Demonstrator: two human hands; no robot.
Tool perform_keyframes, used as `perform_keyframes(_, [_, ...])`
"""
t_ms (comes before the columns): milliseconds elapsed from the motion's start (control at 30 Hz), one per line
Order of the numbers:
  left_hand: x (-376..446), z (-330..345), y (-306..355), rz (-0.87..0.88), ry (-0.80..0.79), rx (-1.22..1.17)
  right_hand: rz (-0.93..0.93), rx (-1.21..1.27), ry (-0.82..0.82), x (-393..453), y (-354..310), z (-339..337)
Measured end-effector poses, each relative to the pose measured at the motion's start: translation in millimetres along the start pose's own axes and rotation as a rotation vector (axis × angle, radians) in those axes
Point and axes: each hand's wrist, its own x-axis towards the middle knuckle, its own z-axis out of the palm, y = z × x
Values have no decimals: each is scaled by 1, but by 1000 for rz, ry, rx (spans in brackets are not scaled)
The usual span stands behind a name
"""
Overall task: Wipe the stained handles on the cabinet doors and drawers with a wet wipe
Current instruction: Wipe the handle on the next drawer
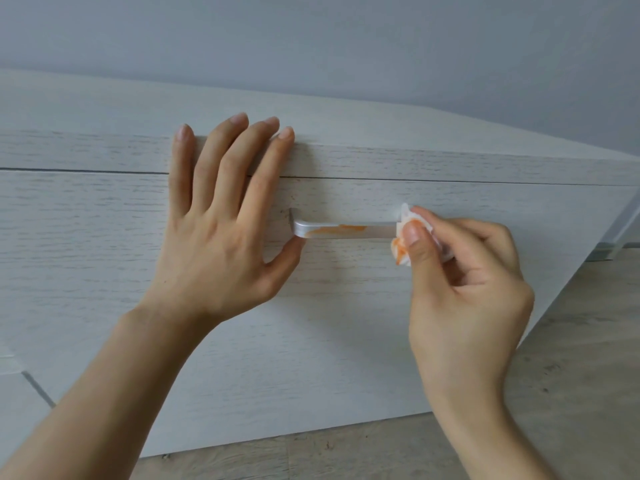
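A silver bar handle sits on a pale wood drawer front; an orange smear runs along its left and middle part. My right hand pinches a crumpled white wet wipe, stained orange, round the handle's right end. My left hand lies flat on the drawer front with straight fingers reaching over the cabinet's top edge. Its thumb touches the handle's left end from below.
The cabinet top runs back to a grey wall. A second drawer front shows at the lower left. Wood-look floor lies below and to the right, with a cabinet foot at the right edge.
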Motion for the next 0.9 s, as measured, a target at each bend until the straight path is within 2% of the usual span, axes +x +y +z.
perform_keyframes(133, [0,0,1,-5,-3,0,-72,-75,-83,-3,-3,5])
perform_keyframes(267, [0,0,1,-10,-5,1,-59,-56,-53,-3,-3,7])
perform_keyframes(367, [0,1,1,-12,-4,-1,-75,-60,-95,-5,-6,9])
perform_keyframes(633, [0,-2,1,-5,-10,-20,99,73,-56,-7,-10,6])
perform_keyframes(900, [0,-1,2,-7,-1,-17,-10,-18,-36,-4,-9,10])
